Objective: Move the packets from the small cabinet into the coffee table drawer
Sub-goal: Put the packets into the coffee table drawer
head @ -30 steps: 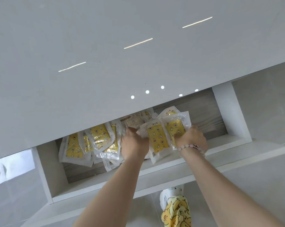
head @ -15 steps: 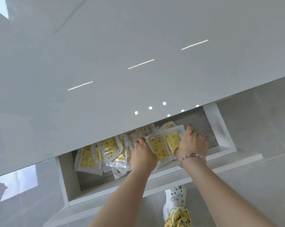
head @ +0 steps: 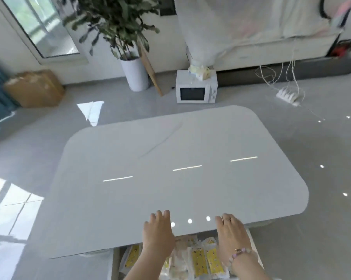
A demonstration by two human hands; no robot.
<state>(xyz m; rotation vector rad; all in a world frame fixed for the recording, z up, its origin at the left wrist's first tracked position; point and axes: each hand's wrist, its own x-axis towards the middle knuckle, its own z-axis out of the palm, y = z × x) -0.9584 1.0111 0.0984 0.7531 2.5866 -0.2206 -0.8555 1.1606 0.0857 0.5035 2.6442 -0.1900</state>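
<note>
Below, under the near edge of the coffee table [head: 170, 158]: the drawer [head: 115, 265] pulled out, yellow-printed packets [head: 199, 261] lying inside in a loose overlapping heap. Above those packets, left hand [head: 157, 232] and right hand [head: 232, 234], fingers spread flat, empty, fingertips reaching over the table's near edge. On the right wrist, a beaded bracelet [head: 240, 251]. Beyond the table's far edge, on the floor, a white microwave [head: 195, 89] and a potted plant [head: 134, 73].
</note>
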